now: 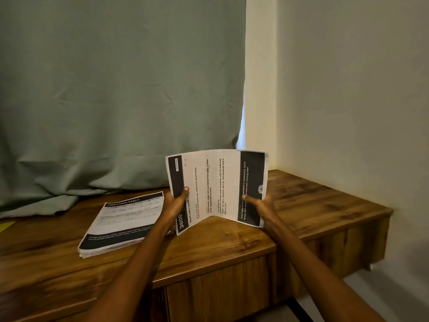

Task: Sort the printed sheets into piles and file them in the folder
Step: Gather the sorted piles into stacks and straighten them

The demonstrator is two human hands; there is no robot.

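A bundle of printed sheets (216, 187), white with black bands at both ends, stands upright on the wooden table (232, 242), bowed in the middle. My left hand (174, 203) grips its left end, thumb on the front. My right hand (260, 205) grips its right end the same way. The top sheet's text runs sideways and reads "Wash baby bottle". A thick pile of similar printed sheets (125, 224) lies flat on the table to the left. No folder is in view.
A grey-green curtain (116, 101) hangs behind the table and drapes onto its back edge. A cream wall (348, 101) closes the right side. A drawer front (218, 291) sits below the table edge. Something yellow (5, 225) shows at the far left.
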